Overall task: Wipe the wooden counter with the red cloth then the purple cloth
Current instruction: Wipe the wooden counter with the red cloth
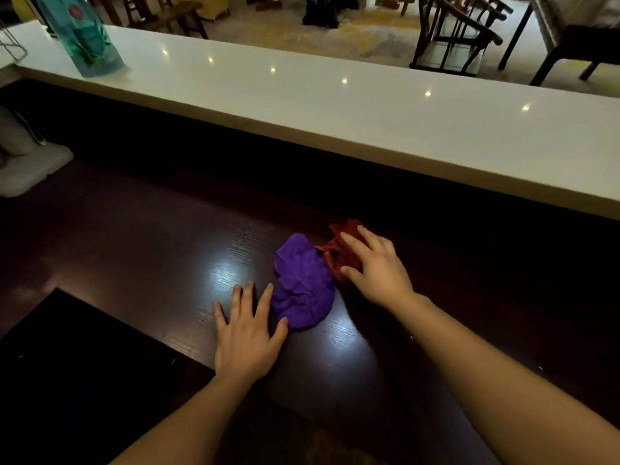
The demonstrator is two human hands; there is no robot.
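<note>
A crumpled purple cloth lies in the middle of the dark wooden counter. Touching its far right side is a bunched red cloth. My right hand rests on top of the red cloth with fingers spread over it and the thumb at its near edge. My left hand lies flat on the wood with fingers apart, its thumb touching the near left edge of the purple cloth. Much of the red cloth is hidden under my right hand.
A raised white countertop runs along the far side of the wood. A teal plastic bag stands on it at far left. A black recessed panel sits near left, a white object at the left edge. Chairs stand beyond.
</note>
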